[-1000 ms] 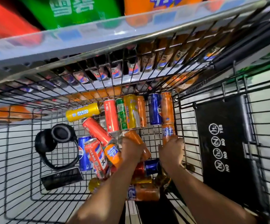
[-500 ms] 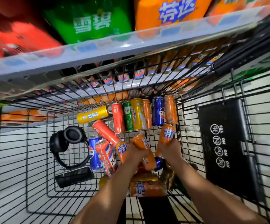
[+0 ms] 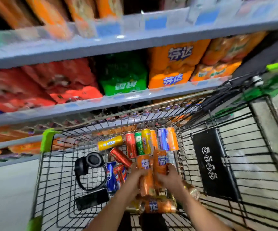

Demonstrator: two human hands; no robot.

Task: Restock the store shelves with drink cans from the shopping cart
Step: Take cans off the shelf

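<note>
Shopping cart [image 3: 153,114], black wire, green corner caps, parked against the store shelves [image 3: 118,45]. Left hand [image 3: 137,175]: fingers curled round an orange can [image 3: 144,174], held upright above the cart floor. Right hand [image 3: 167,174]: fingers wrapped round a second orange can [image 3: 160,162], likewise upright, the two cans side by side and touching or nearly so. Loose cans on the cart floor: a far row lying side by side, red, green can [image 3: 139,144], yellow, orange, blue, orange; a yellow can [image 3: 110,142] lying crosswise to the left of that row; a red can [image 3: 120,156] at a slant below it; a blue can [image 3: 110,176] and a red one beside the left forearm; one more orange can [image 3: 158,205] lying crosswise beneath the wrists. Also in the cart: black headphones [image 3: 90,165] and a dark phone [image 3: 92,199], left part of the floor. Black folded seat panel [image 3: 213,164] with white pictograms at right. Shelves carry shrink-wrapped red, green and orange packs; view blurred.
</note>
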